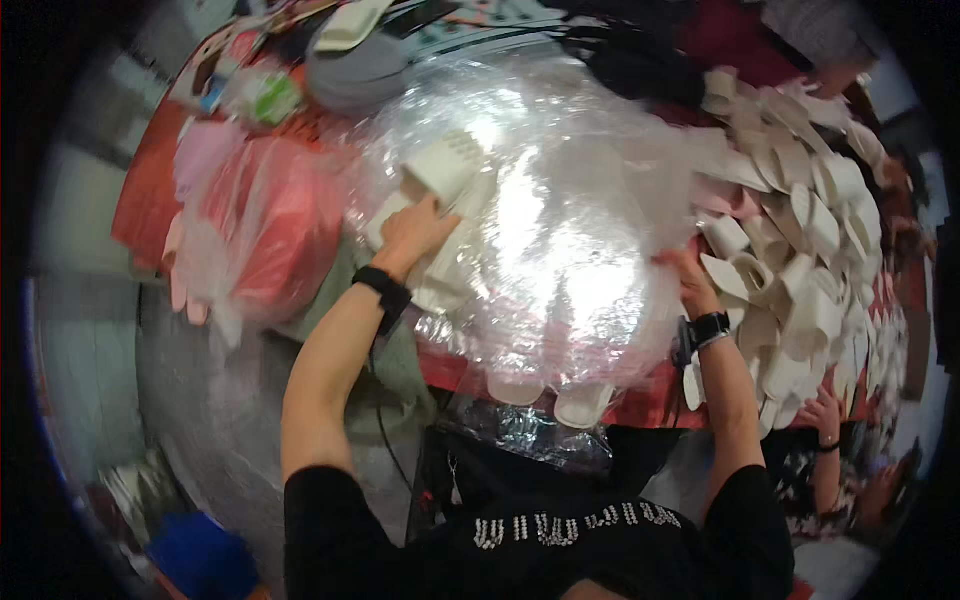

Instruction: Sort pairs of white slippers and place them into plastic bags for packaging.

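Observation:
A large clear plastic bag (560, 230) full of white slippers lies on the red table (150, 190) in front of me. My left hand (415, 232) is inside or against the bag's left side, pressing on white slippers (445, 170) stacked there. My right hand (685, 280) grips the bag's right edge, fingers closed on the plastic film. Both wrists wear black bands. Two white slipper toes (585, 405) stick out under the bag's near edge.
A big heap of loose white slippers (800, 230) covers the table's right side. A clear bag of pink slippers (265, 235) sits at left. Another person's hand (825, 410) rests at the lower right. Grey slippers (355, 70) and packets lie at the far edge.

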Available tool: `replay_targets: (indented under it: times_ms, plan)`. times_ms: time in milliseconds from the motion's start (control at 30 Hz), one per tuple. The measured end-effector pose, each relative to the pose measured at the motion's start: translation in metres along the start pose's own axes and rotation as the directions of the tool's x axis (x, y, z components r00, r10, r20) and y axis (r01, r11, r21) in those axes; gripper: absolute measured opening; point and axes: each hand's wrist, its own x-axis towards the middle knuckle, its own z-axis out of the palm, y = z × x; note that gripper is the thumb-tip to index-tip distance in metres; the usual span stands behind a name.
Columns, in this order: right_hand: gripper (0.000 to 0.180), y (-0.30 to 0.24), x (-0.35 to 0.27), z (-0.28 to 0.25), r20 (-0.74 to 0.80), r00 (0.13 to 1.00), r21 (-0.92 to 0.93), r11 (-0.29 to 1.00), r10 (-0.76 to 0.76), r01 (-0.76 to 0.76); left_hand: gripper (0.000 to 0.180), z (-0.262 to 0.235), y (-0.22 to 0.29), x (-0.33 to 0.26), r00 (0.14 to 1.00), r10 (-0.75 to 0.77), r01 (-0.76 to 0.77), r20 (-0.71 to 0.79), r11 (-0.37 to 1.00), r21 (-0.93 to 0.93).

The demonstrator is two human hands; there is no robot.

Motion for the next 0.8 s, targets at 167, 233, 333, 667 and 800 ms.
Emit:
replay_targets:
  times_ms: [167,233,333,667,800]
  plan:
    - [0.04,0.038,0.012,-0.036,0.485,0.833,-0.549,0.649,-0.266,0.527,0.06,0.014,-0.032,0.012,0.998,-0.041,0.041,0.054,0.999,-0.006]
    - [0.045,0.027,-0.004,-0.02,0.445,0.852,-0.648,0.558,-0.274,0.518,0.061,0.028,-0.043,0.024,1.0,-0.004,0.003,-0.002,0.97,-0.245]
    - [0.024,0.044,0.044,-0.062,0.074,0.997,-0.327,0.945,-0.003,0.027,0.067,0.05,-0.02,0.038,0.997,0.075,-0.079,-0.025,0.921,-0.381]
    - [0.017,0.024,0.008,-0.006,-0.123,0.992,-0.113,0.994,-0.019,0.005,0.046,0.052,-0.029,0.039,0.991,0.076,-0.132,-0.108,0.649,-0.749]
    - [0.015,0.006,-0.007,0.01,-0.095,0.99,-0.018,0.994,0.108,-0.111,0.027,0.05,-0.049,0.042,0.981,0.122,-0.191,-0.149,0.505,-0.842]
